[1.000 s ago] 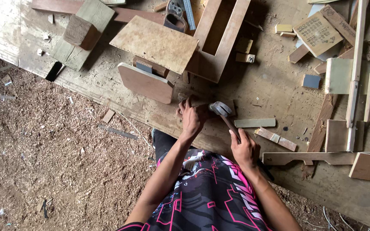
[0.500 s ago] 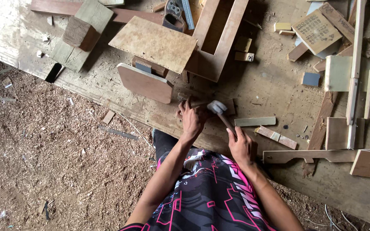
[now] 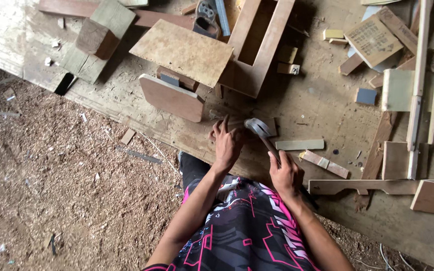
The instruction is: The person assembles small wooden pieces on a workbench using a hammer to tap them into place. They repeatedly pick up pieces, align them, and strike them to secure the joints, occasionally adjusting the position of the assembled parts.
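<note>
**Hammer poised at centre frame**

The hammer (image 3: 260,129) is grasped by the right hand (image 3: 286,173) low on its handle. Something small, unclear, is pinched against the bench (image 3: 322,100) by the left hand (image 3: 227,141). Short, square taps are advised, fingers kept clear.

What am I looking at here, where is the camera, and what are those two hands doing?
No machine here: a person works with two bare hands, and the camera sits on their head, looking straight down. The right hand has its grip around the handle of a hammer, whose metal head is just beside the left hand. The left hand presses its fingertips on the wooden workbench; whether it pinches a nail is too small to tell. Around them lie wood offcuts, a rounded board, a flat plywood panel and an open wooden frame. Sawdust covers the ground on the left.
</note>
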